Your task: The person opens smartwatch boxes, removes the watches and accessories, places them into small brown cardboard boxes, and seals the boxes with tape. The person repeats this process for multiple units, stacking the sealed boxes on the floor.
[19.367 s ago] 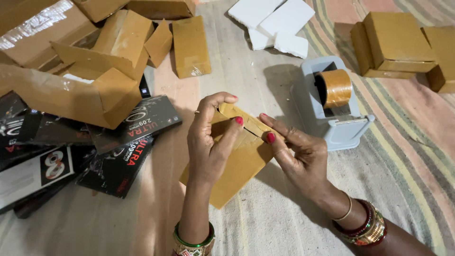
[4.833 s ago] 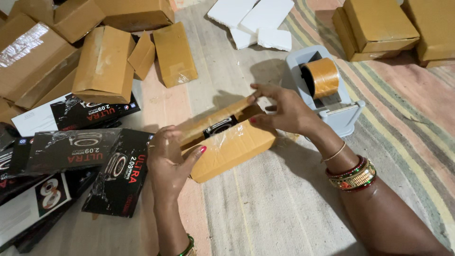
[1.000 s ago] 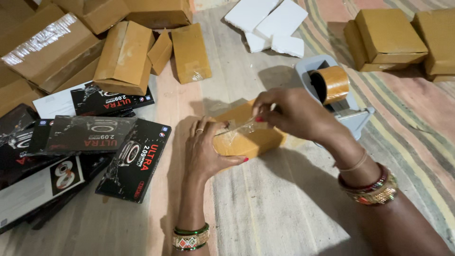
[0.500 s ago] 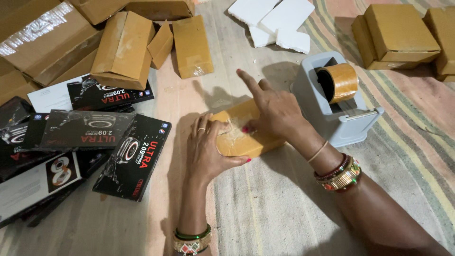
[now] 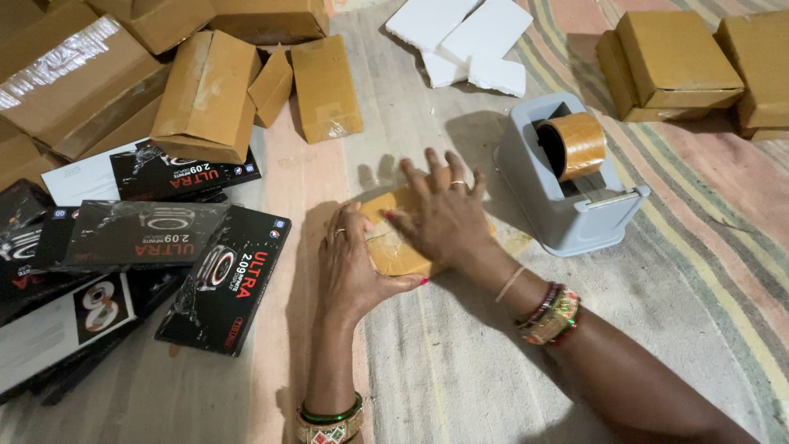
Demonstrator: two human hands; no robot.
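Many cardboard boxes (image 5: 205,94) — striped floor mat (image 5: 707,247)

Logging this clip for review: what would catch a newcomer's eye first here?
First, the two hands at centre pressing flat on a small brown box on the striped mat: the left hand at its near-left edge, the right hand spread over its top. Just right of them stands a grey tape dispenser with a brown roll. To the left lie black product boxes, with more brown cartons behind them.
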